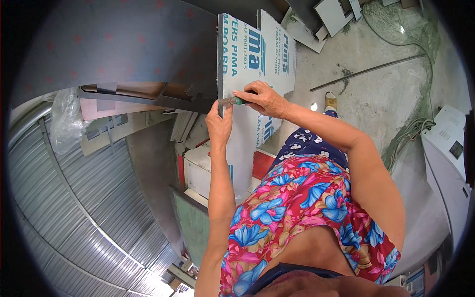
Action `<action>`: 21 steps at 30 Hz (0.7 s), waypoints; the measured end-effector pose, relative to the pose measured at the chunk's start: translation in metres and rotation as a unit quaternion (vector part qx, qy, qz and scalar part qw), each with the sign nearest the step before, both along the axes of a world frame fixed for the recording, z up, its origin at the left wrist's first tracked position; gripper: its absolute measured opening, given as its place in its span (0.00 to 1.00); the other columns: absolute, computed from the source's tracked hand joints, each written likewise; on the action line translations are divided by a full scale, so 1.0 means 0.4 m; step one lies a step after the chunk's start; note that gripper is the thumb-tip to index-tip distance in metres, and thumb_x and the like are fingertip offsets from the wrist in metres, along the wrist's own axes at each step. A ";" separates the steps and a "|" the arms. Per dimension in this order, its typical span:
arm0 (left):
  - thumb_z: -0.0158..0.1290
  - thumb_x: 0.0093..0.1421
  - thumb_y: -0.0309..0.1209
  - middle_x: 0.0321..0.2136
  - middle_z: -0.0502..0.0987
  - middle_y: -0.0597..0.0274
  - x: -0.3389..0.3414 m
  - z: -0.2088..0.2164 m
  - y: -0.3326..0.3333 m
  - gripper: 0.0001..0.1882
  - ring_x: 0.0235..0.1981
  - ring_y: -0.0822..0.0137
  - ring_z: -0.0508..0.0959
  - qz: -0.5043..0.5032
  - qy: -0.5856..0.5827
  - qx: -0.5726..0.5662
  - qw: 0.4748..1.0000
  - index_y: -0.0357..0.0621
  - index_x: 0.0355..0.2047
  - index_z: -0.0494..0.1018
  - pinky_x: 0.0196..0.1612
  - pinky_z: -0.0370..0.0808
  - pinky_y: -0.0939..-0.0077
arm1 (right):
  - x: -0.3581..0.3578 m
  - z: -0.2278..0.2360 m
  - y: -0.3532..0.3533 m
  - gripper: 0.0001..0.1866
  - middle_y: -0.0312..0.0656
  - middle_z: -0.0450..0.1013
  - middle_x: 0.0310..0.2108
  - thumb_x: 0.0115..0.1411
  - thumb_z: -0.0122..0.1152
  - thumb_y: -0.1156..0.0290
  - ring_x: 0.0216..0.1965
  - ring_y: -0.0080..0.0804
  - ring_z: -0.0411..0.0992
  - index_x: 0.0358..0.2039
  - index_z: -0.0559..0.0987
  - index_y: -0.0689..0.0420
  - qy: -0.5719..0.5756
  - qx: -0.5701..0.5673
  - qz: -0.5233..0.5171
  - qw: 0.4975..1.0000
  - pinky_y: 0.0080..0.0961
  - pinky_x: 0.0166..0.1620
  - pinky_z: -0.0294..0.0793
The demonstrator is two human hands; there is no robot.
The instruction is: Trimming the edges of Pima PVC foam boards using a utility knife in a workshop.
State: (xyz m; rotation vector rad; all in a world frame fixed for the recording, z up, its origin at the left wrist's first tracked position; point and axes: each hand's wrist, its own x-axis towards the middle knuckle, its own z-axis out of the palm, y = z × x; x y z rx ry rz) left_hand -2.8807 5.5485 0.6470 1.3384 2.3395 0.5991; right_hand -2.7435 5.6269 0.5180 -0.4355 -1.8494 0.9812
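Note:
A foam board panel [235, 88] in white film with blue print stands upright ahead of me, its dark grey edge towards the left. Its outline is stepped, with a notch at the top. My right hand [265, 101] is closed round the dark green handle of a scraper-like tool. The flat metal blade of this scraper [227, 101] lies across the panel's edge. Just below the blade, my left hand [218, 126] grips that edge, fingertips close to the metal. Part of the handle is hidden inside my right fist.
A large dark sheet [123, 39] with red marks spans the upper left. Cut panels [128, 126] and clear plastic film [67, 121] lie beneath it. On the concrete floor are a long dark strip [368, 73], cables [410, 131] and offcuts [334, 17]. A white cabinet-like unit [445, 136] stands right.

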 end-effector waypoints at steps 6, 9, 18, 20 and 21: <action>0.59 0.60 0.33 0.30 0.81 0.49 -0.005 -0.043 0.012 0.16 0.31 0.61 0.80 -0.005 -0.016 0.015 1.000 0.34 0.44 0.76 0.39 0.75 0.65 | -0.051 -0.073 0.030 0.35 0.38 0.69 0.41 0.49 0.70 0.80 0.43 0.37 0.69 0.59 0.76 0.43 0.053 0.017 -0.053 0.997 0.31 0.48 0.70; 0.58 0.61 0.33 0.30 0.81 0.51 -0.014 -0.054 0.018 0.16 0.30 0.63 0.79 0.009 -0.028 -0.016 0.999 0.35 0.45 0.76 0.38 0.75 0.67 | -0.064 -0.085 0.072 0.34 0.38 0.69 0.42 0.48 0.70 0.80 0.43 0.37 0.69 0.57 0.77 0.44 0.065 -0.021 -0.091 0.994 0.30 0.48 0.72; 0.58 0.61 0.32 0.29 0.80 0.55 0.004 -0.092 0.035 0.16 0.29 0.65 0.77 -0.009 -0.017 -0.009 1.000 0.35 0.46 0.76 0.38 0.74 0.68 | -0.054 -0.148 0.072 0.33 0.40 0.68 0.41 0.47 0.70 0.80 0.42 0.37 0.69 0.55 0.79 0.43 0.086 -0.003 -0.079 0.993 0.30 0.49 0.72; 0.57 0.62 0.31 0.32 0.81 0.56 0.009 -0.087 0.047 0.15 0.33 0.68 0.77 0.004 -0.022 -0.025 0.999 0.35 0.46 0.76 0.40 0.74 0.70 | -0.062 -0.153 0.112 0.34 0.40 0.67 0.42 0.47 0.69 0.83 0.44 0.37 0.68 0.56 0.79 0.44 0.084 -0.045 -0.087 0.992 0.29 0.50 0.72; 0.56 0.63 0.31 0.35 0.81 0.57 0.010 -0.086 0.051 0.15 0.36 0.70 0.77 0.018 -0.029 -0.040 0.999 0.34 0.47 0.76 0.43 0.73 0.72 | -0.065 -0.150 0.123 0.34 0.40 0.66 0.43 0.48 0.68 0.86 0.46 0.37 0.68 0.56 0.78 0.45 0.081 -0.087 -0.093 0.989 0.27 0.52 0.72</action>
